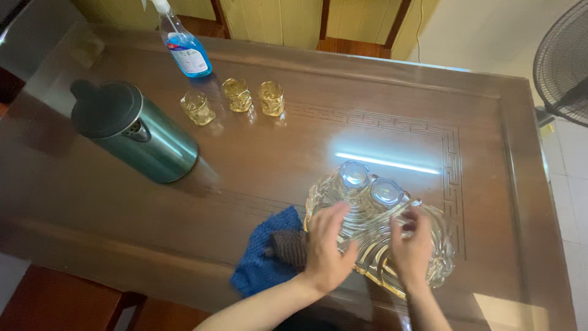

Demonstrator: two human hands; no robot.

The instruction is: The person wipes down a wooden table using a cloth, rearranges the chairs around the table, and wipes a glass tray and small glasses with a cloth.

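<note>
A clear glass tray [436, 270] with a gold-tinted scalloped rim rests near the front edge of the brown table [257, 153]. Two clear glasses stand upside down in it, one at the back left [354, 176] and one beside it [387, 193]. My left hand [327, 244] lies on the tray's left part, fingers spread over the glass. My right hand [411, 245] touches the tray's middle just below the second glass. A blue knitted cloth [264, 265] with a brown patch lies against the tray's left side, partly under my left hand.
A green kettle [138, 132] with a black lid stands at the left. Three small gold-patterned glasses [236, 95] line up at the back, behind them a blue spray bottle [187, 52]. A fan [563, 61] stands off the right edge. A wooden stool [55, 303] sits below left.
</note>
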